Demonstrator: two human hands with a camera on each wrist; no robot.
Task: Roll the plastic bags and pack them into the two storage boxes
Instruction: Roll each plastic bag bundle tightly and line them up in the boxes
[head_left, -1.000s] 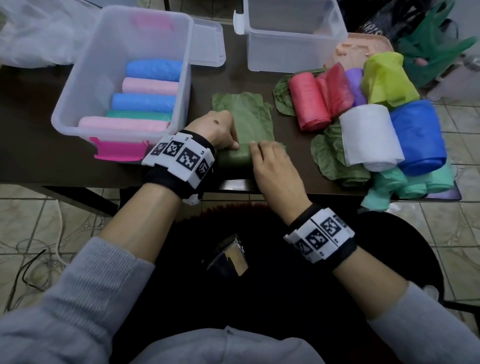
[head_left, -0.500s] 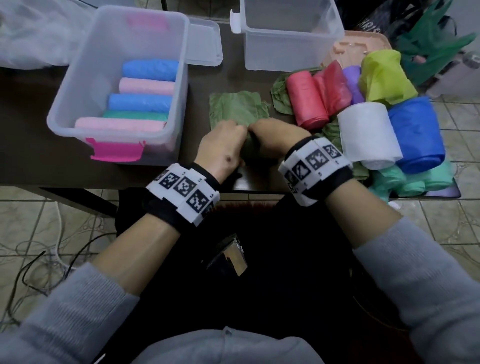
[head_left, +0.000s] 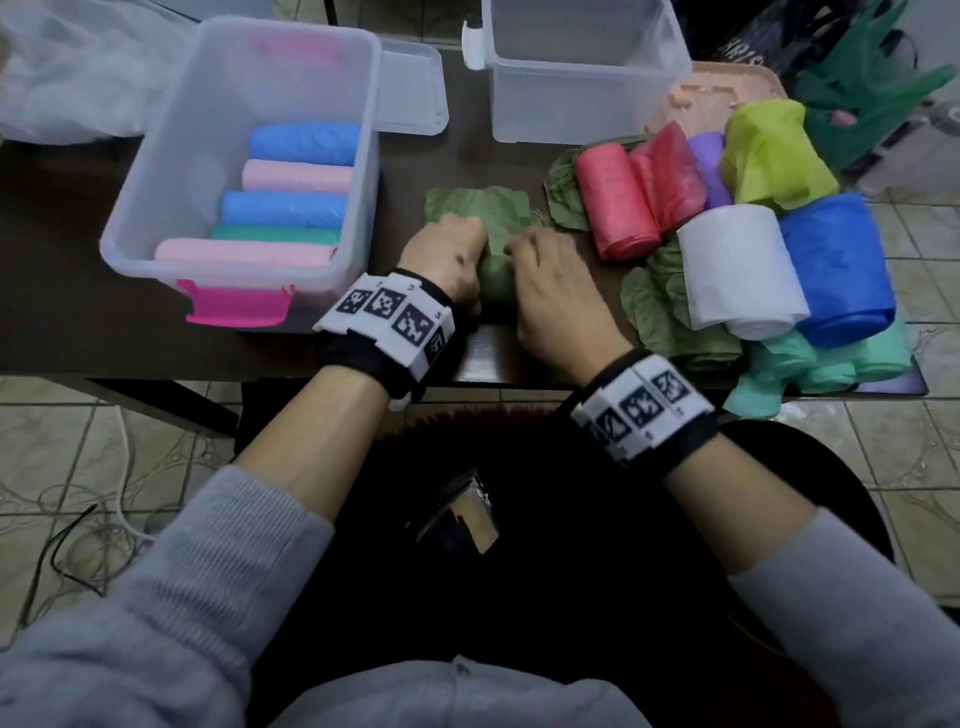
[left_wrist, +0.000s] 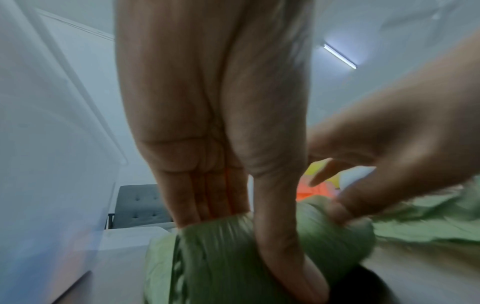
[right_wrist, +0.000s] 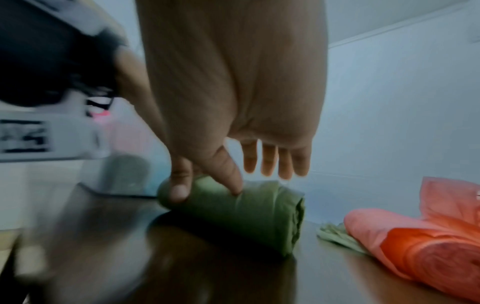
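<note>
1. Nearest the camera, grey sleeves (head_left: 171, 613) and two forearms are seen, each wrist wrapped in a black band with a strip of printed markers (head_left: 385, 312).
2. At the near edge of the dark table (head_left: 62, 291), about midway along it, an olive-green bag (head_left: 497, 283) is being rolled; its rolled part lies between the two hands, and its flat, unrolled part is spread toward the far edge.
3. The left hand (head_left: 447, 260) is curled over the left end of the roll, with the thumb pressed down its near face and the fingers over the top (seen plainly from the left wrist).
4. The right hand (head_left: 558, 291) is set on the right part of the roll: thumb and forefinger touch it, while the other fingers (right_wrist: 285, 162) hang straight and relaxed beyond it.
5. Toward the left edge stands a clear storage box (head_left: 156, 208) with a pink latch (head_left: 236, 306); five rolled bags (pink, green, blue, pink, blue) are laid side by side in it.
6. Toward the right edge a pile of bags (head_left: 737, 270) is heaped: red, white, blue, yellow-green, purple, mint and olive ones.
7. At the far edge a second clear storage box (head_left: 582, 109) is set, with a clear lid (head_left: 410, 93) lying just left of it.
</note>
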